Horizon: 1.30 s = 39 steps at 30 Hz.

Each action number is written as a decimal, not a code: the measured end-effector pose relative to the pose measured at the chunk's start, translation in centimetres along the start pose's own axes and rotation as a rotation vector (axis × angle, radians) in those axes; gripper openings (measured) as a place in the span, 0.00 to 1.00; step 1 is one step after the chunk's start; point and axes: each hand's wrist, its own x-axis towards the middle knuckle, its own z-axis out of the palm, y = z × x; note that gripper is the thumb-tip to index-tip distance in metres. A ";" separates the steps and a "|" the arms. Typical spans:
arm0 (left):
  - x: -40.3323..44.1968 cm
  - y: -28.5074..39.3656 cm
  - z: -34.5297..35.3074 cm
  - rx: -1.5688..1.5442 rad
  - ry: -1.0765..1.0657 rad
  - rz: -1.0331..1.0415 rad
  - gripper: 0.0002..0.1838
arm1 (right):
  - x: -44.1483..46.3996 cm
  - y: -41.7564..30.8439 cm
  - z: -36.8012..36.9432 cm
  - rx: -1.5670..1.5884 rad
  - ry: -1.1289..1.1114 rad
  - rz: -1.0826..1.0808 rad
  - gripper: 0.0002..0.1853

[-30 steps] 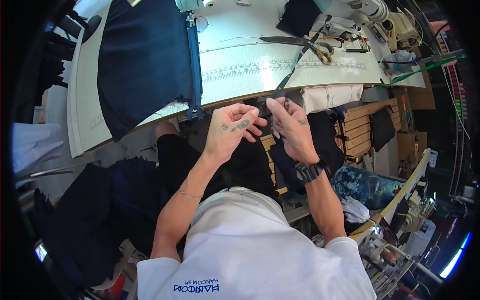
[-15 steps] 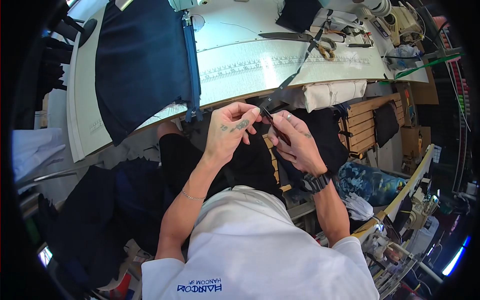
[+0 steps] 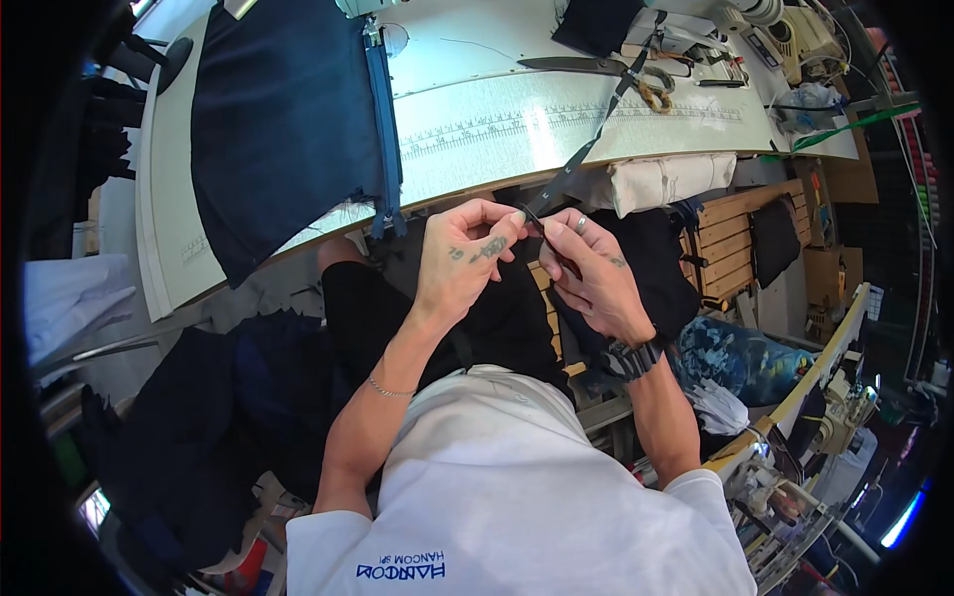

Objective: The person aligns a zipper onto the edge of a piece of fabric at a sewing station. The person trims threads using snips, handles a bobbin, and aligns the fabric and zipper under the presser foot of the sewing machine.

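My left hand point(image 3: 464, 255) pinches the end of a narrow black strap point(image 3: 564, 179) with small white marks between thumb and fingertips. The strap runs up across the table edge toward the back right. My right hand point(image 3: 596, 270) is closed around a small dark tool that looks like thread snips point(image 3: 538, 224), its tip at the strap's end beside my left fingertips. Most of the tool is hidden in my palm. On the table left of my hands lies a navy fabric panel point(image 3: 283, 129), with a navy zipper point(image 3: 386, 139) along its right edge.
Large scissors point(image 3: 581, 65) with wrapped handles lie on the white table point(image 3: 467, 109), crossed by the strap. A printed ruler point(image 3: 497, 127) runs along the tabletop. Below its edge are a rolled white cloth point(image 3: 671, 184) and a slatted wooden seat point(image 3: 745, 243). Dark cloth point(image 3: 179, 437) hangs at left.
The dark tool has tilted slightly in my right hand, and both hands have stayed close together at the strap's end. The whole view has shifted slightly.
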 end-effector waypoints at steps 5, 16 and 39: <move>-0.1 -0.1 0.1 0.025 0.002 0.003 0.12 | -0.1 0.0 0.0 -0.014 0.008 -0.015 0.14; 0.0 0.0 0.6 0.079 0.011 -0.013 0.12 | -0.4 -0.1 -0.5 -0.023 0.034 -0.011 0.14; -1.2 -0.3 -0.3 -0.030 -0.002 -0.017 0.12 | -0.8 -0.3 -0.6 -0.234 0.049 -0.008 0.16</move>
